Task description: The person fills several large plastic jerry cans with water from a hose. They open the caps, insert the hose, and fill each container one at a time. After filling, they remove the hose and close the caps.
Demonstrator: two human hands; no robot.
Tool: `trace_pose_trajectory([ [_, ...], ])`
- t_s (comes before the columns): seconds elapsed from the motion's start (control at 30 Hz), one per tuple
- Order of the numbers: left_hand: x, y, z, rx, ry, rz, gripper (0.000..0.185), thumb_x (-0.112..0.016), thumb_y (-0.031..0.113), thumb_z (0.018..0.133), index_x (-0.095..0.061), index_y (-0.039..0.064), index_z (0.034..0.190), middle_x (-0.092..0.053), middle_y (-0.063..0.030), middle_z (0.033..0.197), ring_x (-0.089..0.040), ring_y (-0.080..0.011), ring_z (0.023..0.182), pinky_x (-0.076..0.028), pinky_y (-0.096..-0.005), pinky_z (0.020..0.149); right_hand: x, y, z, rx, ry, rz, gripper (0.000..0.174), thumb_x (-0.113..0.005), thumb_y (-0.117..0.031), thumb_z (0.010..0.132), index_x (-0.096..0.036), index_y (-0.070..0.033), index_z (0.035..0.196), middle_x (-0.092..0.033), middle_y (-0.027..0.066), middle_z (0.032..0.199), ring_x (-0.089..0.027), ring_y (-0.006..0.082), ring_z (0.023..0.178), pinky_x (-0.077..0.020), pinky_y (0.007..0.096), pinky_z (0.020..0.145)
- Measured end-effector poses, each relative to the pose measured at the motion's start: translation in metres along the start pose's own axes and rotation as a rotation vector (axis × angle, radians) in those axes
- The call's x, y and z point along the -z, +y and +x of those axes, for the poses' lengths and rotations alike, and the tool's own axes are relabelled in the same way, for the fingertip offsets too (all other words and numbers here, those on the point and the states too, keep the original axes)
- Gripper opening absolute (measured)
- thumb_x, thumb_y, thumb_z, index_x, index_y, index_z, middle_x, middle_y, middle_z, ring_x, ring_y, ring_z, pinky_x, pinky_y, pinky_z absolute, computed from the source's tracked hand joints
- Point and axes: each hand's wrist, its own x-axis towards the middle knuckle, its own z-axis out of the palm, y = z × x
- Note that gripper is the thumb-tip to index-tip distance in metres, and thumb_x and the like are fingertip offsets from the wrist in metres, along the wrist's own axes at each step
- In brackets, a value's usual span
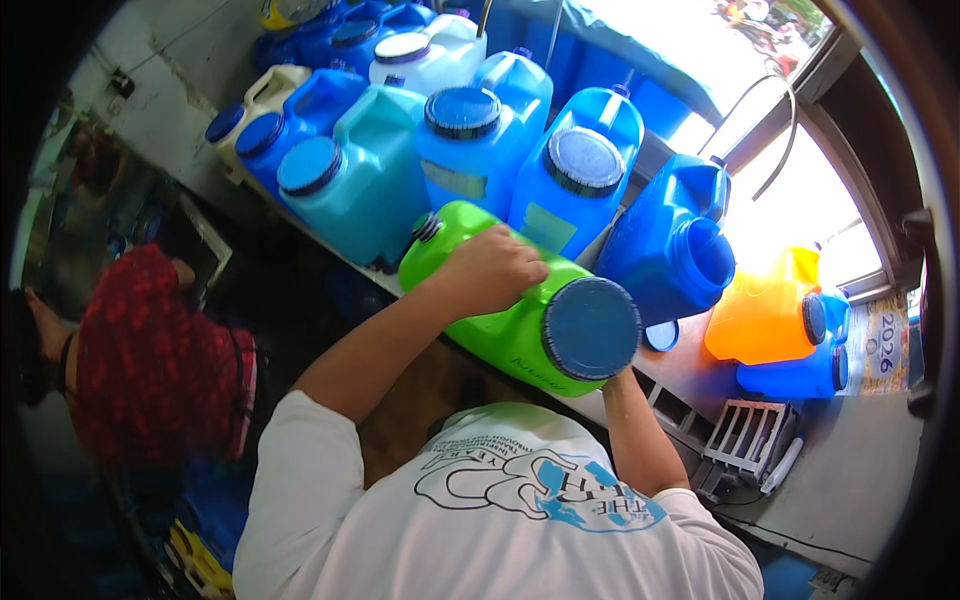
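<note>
My left hand (491,270) grips the handle of a lime-green plastic water jug (487,330), tilted on its side in front of my chest. A blue ribbed screw cap (592,330) closes its wide mouth, which points toward the lower right; a small black cap (426,227) sits at the far end. Handwriting marks its side. My right forearm (645,442) reaches up to the jug's capped end, where the hand is hidden behind it. Just beyond stands a dark blue jug (645,247), its wide mouth uncapped. A loose blue lid (661,336) lies on the counter near it.
Capped jugs in teal (367,195), light blue (472,165) and other colours crowd the counter. On the right are an orange jug (765,315), another blue jug (791,375) and a slatted grey device (746,442). A person in a red patterned shirt (157,360) is at left.
</note>
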Motion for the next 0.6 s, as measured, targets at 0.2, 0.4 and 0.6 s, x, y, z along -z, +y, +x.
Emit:
trace_pose_trajectory([
  [0.2, 0.029, -0.129, -0.064, 0.701, 0.514, -0.459, 0.082, -0.087, 0.035, 0.067, -0.050, 0.011, 0.136, -0.058, -0.0119, 0.130, -0.057, -0.0274, 0.117, -0.047, -0.0423, 0.097, -0.084, 0.028, 0.025, 0.122, 0.201, -0.371, 0.064, -0.033, -0.053, 0.098, -0.059, -0.001, 0.125, -0.062, 0.0189, 0.123, -0.059, 0.0327, 0.111, -0.0438, 0.0446, 0.103],
  [0.4, 0.022, -0.209, -0.020, 0.553, 0.216, -0.234, 0.126, -0.089, 0.046, 0.058, -0.012, 0.025, 0.155, -0.021, -0.0201, 0.157, -0.036, -0.0407, 0.138, -0.038, -0.0453, 0.110, -0.049, 0.025, 0.056, -0.095, 0.067, 0.060, 0.065, -0.034, -0.054, 0.098, -0.058, -0.001, 0.125, -0.062, 0.0198, 0.123, -0.059, 0.0327, 0.112, -0.0446, 0.0443, 0.102],
  [0.6, -0.006, -0.229, -0.007, 0.502, 0.269, -0.116, 0.111, -0.093, 0.028, 0.051, -0.031, 0.029, 0.143, -0.026, -0.0204, 0.153, -0.046, -0.0434, 0.128, -0.048, -0.0465, 0.100, -0.003, 0.033, 0.071, -0.050, 0.128, 0.022, 0.060, -0.039, -0.052, 0.097, -0.061, -0.001, 0.119, -0.067, 0.0188, 0.112, -0.064, 0.0320, 0.102, -0.0491, 0.0431, 0.097],
])
